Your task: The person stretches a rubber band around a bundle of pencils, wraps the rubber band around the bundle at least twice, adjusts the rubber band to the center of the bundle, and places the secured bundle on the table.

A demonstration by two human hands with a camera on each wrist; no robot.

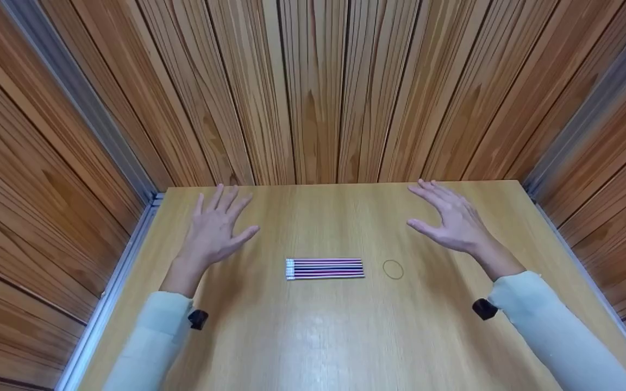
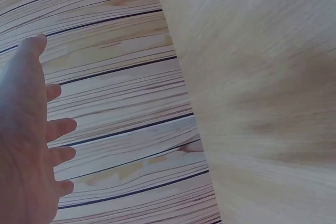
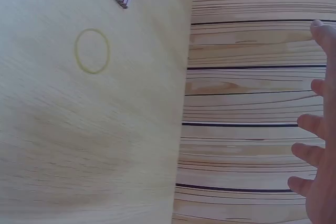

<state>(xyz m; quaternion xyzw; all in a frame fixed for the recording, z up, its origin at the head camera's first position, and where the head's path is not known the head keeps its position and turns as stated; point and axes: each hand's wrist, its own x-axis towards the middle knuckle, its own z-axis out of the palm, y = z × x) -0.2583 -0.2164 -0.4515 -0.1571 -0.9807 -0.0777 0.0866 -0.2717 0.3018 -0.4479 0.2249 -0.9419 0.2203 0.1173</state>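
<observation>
Several pencils (image 1: pixel 325 269) lie side by side in a flat row on the table, their white ends to the left; striped bodies in purple, dark and pale tones show. Just right of them a thin yellow rubber band (image 3: pixel 76 51) lies as a loose loop. My left hand (image 1: pixel 212 231) is held over the table's left part, fingers spread and nothing in it. Over the right part my right hand (image 1: pixel 454 220) is likewise spread, holding nothing, its thumb toward the middle. Both hands are apart from the pencils and the band.
The light wooden table (image 1: pixel 313 336) ends at a plank wall (image 1: pixel 313 108) behind it. Plank walls and grey metal rails (image 1: pixel 112 315) flank it on both sides. A small black device (image 1: pixel 485 309) sits at each sleeve cuff.
</observation>
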